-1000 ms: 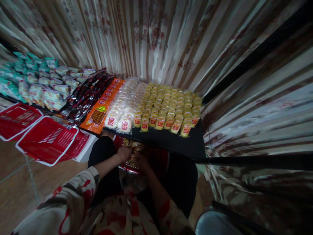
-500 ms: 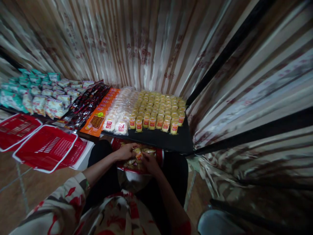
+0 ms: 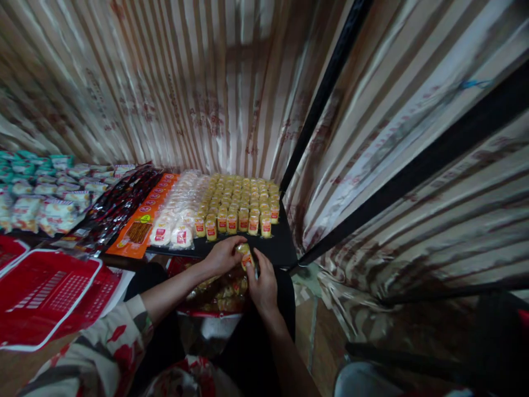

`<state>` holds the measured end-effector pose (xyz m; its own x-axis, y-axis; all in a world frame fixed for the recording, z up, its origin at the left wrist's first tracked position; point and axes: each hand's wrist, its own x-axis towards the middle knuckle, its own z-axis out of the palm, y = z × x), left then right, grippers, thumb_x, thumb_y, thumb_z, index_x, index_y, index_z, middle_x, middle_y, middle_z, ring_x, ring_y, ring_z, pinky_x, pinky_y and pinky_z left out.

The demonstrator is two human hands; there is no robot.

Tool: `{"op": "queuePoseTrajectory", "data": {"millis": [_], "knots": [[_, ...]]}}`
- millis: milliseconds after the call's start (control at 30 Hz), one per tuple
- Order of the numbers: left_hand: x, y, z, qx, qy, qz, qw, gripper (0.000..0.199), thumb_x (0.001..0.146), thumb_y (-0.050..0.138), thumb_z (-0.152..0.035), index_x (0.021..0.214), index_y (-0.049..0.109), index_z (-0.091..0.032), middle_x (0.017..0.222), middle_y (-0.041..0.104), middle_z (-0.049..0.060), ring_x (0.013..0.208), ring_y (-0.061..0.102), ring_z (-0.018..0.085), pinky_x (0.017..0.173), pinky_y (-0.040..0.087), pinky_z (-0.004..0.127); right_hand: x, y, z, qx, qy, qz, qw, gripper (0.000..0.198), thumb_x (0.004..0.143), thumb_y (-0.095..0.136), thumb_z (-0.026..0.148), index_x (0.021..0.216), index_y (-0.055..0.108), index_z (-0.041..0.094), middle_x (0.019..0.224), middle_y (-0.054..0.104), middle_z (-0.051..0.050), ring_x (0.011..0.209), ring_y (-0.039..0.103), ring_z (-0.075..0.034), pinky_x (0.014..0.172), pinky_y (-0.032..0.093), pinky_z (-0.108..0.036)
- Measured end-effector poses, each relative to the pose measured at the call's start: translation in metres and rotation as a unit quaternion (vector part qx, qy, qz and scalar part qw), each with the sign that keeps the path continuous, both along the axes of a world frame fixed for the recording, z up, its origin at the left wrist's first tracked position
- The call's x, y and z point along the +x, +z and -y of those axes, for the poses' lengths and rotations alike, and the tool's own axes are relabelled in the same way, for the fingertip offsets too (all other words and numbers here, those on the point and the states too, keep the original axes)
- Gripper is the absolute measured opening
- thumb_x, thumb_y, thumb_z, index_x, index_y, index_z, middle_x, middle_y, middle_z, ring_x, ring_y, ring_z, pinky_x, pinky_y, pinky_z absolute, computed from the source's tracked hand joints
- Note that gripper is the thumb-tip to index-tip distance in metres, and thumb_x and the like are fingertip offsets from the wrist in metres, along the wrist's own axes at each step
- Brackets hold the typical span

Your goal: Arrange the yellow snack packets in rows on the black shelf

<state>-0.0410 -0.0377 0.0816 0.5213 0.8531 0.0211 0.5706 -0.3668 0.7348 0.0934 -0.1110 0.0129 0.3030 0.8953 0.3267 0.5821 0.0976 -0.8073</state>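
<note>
Between my two hands is a small yellow packaged cake (image 3: 245, 257) with a red and white label. My left hand (image 3: 225, 255) pinches it from the left and my right hand (image 3: 263, 280) grips its right side. Below them, on my lap, an open red bag (image 3: 215, 295) holds more of these wrapped yellow cakes. Just beyond my hands, rows of the same yellow cakes (image 3: 243, 219) stand on a black shelf (image 3: 270, 248), labels facing me along the front row.
Left of the yellow cakes lie white wrapped cakes (image 3: 171, 234), an orange snack packet (image 3: 138, 229), dark shiny packets (image 3: 109, 207) and white and teal bags (image 3: 58, 212). Red baskets (image 3: 53, 292) with white handles stand at lower left. Black frame bars (image 3: 413, 182) and striped curtain (image 3: 231, 99) enclose the shelf.
Both hands have risen out of the red bag with the yellow cake, toward the shelf's front edge. The view has turned to the right, so the shelf appears further left and lower.
</note>
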Motion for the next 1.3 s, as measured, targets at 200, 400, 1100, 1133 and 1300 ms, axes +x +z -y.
{"op": "queuePoseTrajectory", "data": {"millis": [200, 400, 1100, 1133, 1300], "knots": [[0.053, 0.013, -0.015, 0.067, -0.040, -0.009, 0.997, 0.042, 0.073, 0.051, -0.012, 0.114, 0.055, -0.016, 0.109, 0.063, 0.006, 0.093, 0.060, 0.017, 0.087, 0.046, 0.029, 0.024, 0.007, -0.010, 0.075, -0.067, 0.130, 0.986, 0.046, 0.086, 0.044, 0.033, 0.126, 0.045, 0.010, 0.120, 0.055, -0.016, 0.111, 0.050, -0.024, 0.095, 0.042, -0.042], [0.095, 0.013, -0.030, 0.088, -0.011, 0.021, 0.996, 0.034, 0.077, 0.048, -0.011, 0.109, 0.056, -0.015, 0.106, 0.063, 0.008, 0.092, 0.061, 0.017, 0.087, 0.048, 0.031, 0.054, -0.001, -0.037, 0.061, -0.150, 0.106, 0.981, 0.047, 0.087, 0.040, 0.035, 0.126, 0.045, 0.011, 0.116, 0.057, -0.016, 0.107, 0.053, -0.025, 0.091, 0.043, -0.040], [0.114, -0.032, -0.039, 0.113, -0.026, -0.022, 0.993, 0.047, 0.074, 0.039, -0.001, 0.117, 0.052, -0.014, 0.128, 0.050, 0.009, 0.119, 0.045, 0.019, 0.105, 0.037, 0.034, 0.092, -0.018, -0.120, 0.036, -0.158, 0.066, 0.985, 0.047, 0.083, 0.042, 0.028, 0.127, 0.045, 0.011, 0.117, 0.056, -0.018, 0.108, 0.052, -0.025, 0.091, 0.042, -0.040], [0.114, -0.032, -0.040, 0.112, -0.025, -0.020, 0.993, 0.047, 0.074, 0.039, -0.001, 0.117, 0.052, -0.015, 0.128, 0.050, 0.009, 0.120, 0.045, 0.019, 0.105, 0.037, 0.033, 0.092, -0.020, -0.121, 0.031, -0.156, 0.064, 0.985, 0.048, 0.083, 0.042, 0.028, 0.128, 0.044, 0.011, 0.117, 0.056, -0.018, 0.107, 0.052, -0.025, 0.091, 0.042, -0.040], [0.112, -0.034, -0.042, 0.101, -0.021, -0.030, 0.994, 0.046, 0.073, 0.041, -0.001, 0.115, 0.053, -0.015, 0.129, 0.049, 0.010, 0.121, 0.044, 0.019, 0.104, 0.037, 0.034, 0.095, -0.029, -0.122, 0.028, -0.156, 0.052, 0.986, 0.051, 0.083, 0.044, 0.031, 0.129, 0.043, 0.008, 0.117, 0.056, -0.019, 0.104, 0.054, -0.025, 0.091, 0.042, -0.041]]}}
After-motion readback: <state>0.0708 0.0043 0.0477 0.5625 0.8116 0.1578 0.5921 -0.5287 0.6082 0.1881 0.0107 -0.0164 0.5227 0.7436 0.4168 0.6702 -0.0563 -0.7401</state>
